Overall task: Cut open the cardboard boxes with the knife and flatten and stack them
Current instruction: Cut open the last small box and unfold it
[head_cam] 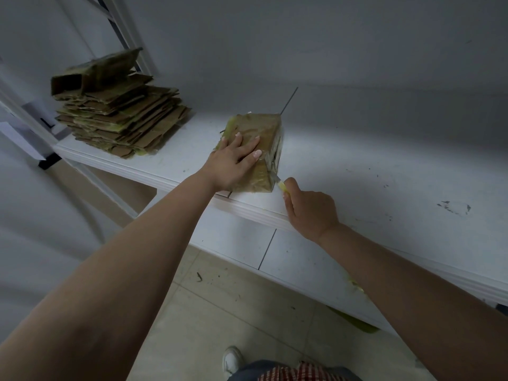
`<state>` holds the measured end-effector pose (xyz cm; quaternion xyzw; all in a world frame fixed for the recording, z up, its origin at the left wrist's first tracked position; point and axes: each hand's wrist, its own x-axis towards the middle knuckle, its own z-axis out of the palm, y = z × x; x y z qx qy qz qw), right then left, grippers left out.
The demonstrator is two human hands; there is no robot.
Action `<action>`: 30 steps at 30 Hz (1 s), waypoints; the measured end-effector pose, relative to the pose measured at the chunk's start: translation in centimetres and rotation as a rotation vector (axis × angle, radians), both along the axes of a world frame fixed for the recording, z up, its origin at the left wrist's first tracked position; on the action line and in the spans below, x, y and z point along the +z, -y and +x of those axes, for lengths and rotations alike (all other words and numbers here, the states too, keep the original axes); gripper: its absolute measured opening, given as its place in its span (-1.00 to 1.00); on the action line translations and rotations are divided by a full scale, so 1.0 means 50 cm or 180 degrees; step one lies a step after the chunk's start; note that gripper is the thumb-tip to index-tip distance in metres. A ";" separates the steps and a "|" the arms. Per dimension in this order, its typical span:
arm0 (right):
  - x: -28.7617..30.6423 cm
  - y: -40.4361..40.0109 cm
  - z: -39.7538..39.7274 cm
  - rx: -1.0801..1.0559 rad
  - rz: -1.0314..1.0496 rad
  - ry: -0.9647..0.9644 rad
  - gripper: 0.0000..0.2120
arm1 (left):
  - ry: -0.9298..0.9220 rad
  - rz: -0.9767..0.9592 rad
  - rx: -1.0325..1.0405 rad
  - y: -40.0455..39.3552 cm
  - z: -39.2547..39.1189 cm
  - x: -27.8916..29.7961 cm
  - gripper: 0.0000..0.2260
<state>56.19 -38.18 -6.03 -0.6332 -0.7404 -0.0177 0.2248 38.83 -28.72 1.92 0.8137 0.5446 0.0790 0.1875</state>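
A taped brown cardboard box (264,127) stands on the white table (371,166) near its front edge. My left hand (233,160) lies flat on the box top, fingers spread, pressing it down. My right hand (310,210) grips a yellow-handled knife (281,185); its blade tip touches the box's near right corner. A stack of flattened cardboard (123,119) lies at the table's left end, with one partly collapsed box on top of it.
A white wall runs behind the table. A white metal shelf frame (129,31) stands behind the stack. Tiled floor (220,298) lies below, with green tape scraps (357,323) under the table edge. My shoe (232,358) shows at the bottom.
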 end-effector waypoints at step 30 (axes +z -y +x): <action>0.022 -0.017 0.066 -0.0348 -0.0363 -0.0357 -0.73 | 0.0022 0.0010 -0.0257 -0.004 -0.083 -0.002 -0.28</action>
